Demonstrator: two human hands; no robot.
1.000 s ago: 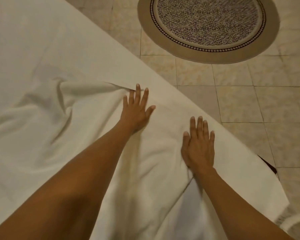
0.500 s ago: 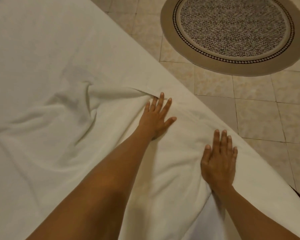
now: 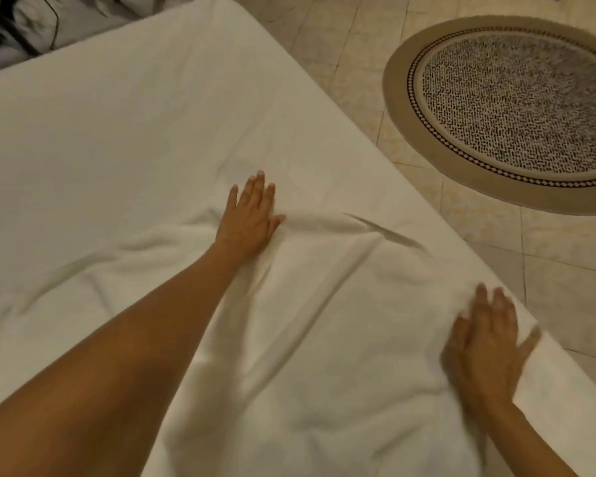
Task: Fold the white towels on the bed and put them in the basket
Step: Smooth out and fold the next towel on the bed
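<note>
A large white towel lies spread and wrinkled over the white bed. My left hand rests flat on the towel near its far edge, fingers together and stretched out. My right hand presses flat on the towel close to the bed's right edge, slightly blurred. Neither hand grips the cloth. Creases run between the two hands. No basket is in view.
A round patterned rug with a tan border lies on the beige tiled floor to the right of the bed. Dark clutter and white bundles sit beyond the bed's far left corner.
Both hands have slid apart over the towel, the right one toward the bed's edge, and the big fold by the left hand has flattened. The view has tilted up and left.
</note>
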